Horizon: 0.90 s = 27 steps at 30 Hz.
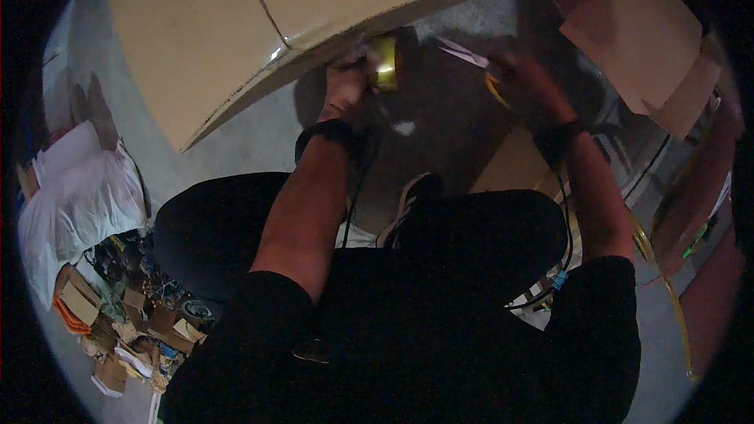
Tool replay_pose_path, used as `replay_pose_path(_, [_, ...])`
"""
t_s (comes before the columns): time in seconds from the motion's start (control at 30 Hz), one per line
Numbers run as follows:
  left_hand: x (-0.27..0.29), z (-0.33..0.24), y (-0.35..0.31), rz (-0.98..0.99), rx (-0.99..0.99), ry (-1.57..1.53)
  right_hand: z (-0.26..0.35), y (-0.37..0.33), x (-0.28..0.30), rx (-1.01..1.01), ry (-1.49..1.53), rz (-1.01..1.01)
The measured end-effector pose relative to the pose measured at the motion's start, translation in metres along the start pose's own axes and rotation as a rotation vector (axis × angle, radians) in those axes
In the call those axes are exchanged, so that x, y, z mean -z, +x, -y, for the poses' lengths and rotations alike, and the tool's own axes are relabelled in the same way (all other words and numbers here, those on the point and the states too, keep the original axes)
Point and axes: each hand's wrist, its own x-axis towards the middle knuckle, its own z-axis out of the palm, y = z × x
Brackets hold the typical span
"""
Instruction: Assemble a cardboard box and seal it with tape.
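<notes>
Under one big cardboard box (259, 23), two hands are working.
Left hand (345, 82) is clamping a shiny tape roll (383, 63); right hand (522, 82) fingers' closure is unclear.

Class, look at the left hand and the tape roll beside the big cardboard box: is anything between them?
Nothing visible. The left hand is right at the tape roll, against the edge of the cardboard box. The view is dim, so the exact grip is unclear.

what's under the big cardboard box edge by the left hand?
Under the cardboard box edge: left hand beside a shiny yellow tape roll, over grey concrete floor in shadow. Anything deeper beneath the box is covered.
</notes>
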Motion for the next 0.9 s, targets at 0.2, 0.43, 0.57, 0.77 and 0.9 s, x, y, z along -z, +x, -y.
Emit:
replay_pose_path(0.2, [0.001, -0.012, -0.009, -0.023, 0.03, -0.033, -0.046, -0.062, -0.059, -0.19, 0.072, -0.194])
replay_pose_path(0.43, [0.01, -0.032, -0.037, 0.098, 0.007, 0.068, -0.021, -0.056, -0.027, -0.514, 0.351, -0.055])
replay_pose_path(0.57, [0.003, -0.047, -0.063, 0.149, 0.016, -0.096, 0.048, -0.034, 0.037, -0.373, 0.049, 0.067])
replay_pose_path(0.77, [-0.024, -0.078, -0.095, 0.169, 0.09, -0.22, 0.15, -0.013, 0.061, 0.269, 0.117, -0.357])
replay_pose_path(0.9, [-0.028, -0.093, -0.108, 0.242, 0.059, -0.309, 0.175, -0.014, 0.052, 0.162, 0.19, -0.558])
